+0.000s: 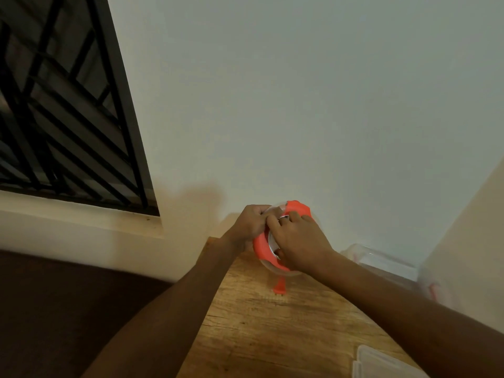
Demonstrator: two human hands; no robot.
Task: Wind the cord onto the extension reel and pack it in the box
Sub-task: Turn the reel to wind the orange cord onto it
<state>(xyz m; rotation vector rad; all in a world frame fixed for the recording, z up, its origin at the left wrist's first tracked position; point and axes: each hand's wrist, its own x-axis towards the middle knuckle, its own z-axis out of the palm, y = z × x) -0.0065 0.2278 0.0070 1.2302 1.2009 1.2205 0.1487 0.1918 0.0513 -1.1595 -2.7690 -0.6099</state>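
Observation:
An orange extension reel (263, 248) with clear round sides is held upright above the far part of the wooden table (261, 328). My left hand (249, 223) grips its left rim. My right hand (297, 241) covers its face, with fingers curled at the hub. A short orange cord end with a plug (280, 289) hangs below the reel, just over the table. A clear plastic box (381, 261) stands at the back right, partly behind my right forearm.
A clear lid (381, 362) lies at the table's near right edge. A white wall runs behind the table, and a barred window (62, 110) with a pale sill is at the left. A cream surface rises at the right.

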